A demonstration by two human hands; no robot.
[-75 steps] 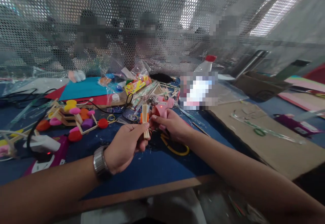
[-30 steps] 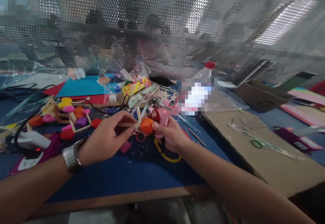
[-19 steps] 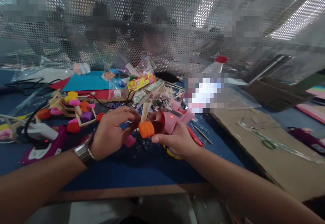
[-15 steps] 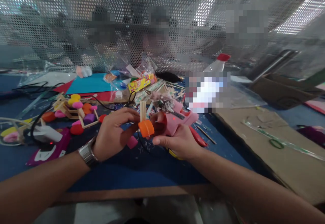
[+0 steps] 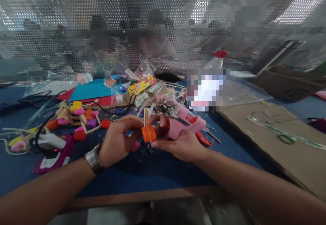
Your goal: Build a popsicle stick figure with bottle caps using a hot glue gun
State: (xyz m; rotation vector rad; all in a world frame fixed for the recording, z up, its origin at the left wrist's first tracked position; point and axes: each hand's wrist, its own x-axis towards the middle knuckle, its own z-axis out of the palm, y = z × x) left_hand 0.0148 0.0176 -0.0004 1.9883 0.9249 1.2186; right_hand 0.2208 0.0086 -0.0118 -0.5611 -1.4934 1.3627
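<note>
My left hand [image 5: 119, 140], with a metal watch on the wrist, pinches a small piece made of wooden sticks [image 5: 146, 115] with an orange bottle cap [image 5: 149, 134] fixed to it. My right hand [image 5: 179, 143] is beside it, palm up, with a pink glue gun [image 5: 185, 124] resting in the curled fingers and its thumb close to the cap. Both hands hover just above the blue table mat [image 5: 142, 170]. A pink cap [image 5: 135, 146] lies under the left hand.
A stick frame with coloured caps [image 5: 80, 118] lies at the left, near a white plug on a purple card [image 5: 49, 146]. Loose sticks and packets [image 5: 142, 85] are piled behind. A red-capped bottle [image 5: 215, 62], brown cardboard [image 5: 280, 143] and a perforated screen [image 5: 163, 24] with people behind it stand around.
The stick piece was turned so the orange cap faces me. The right hand took up the pink glue gun and brought it beside the cap. Both hands stayed together.
</note>
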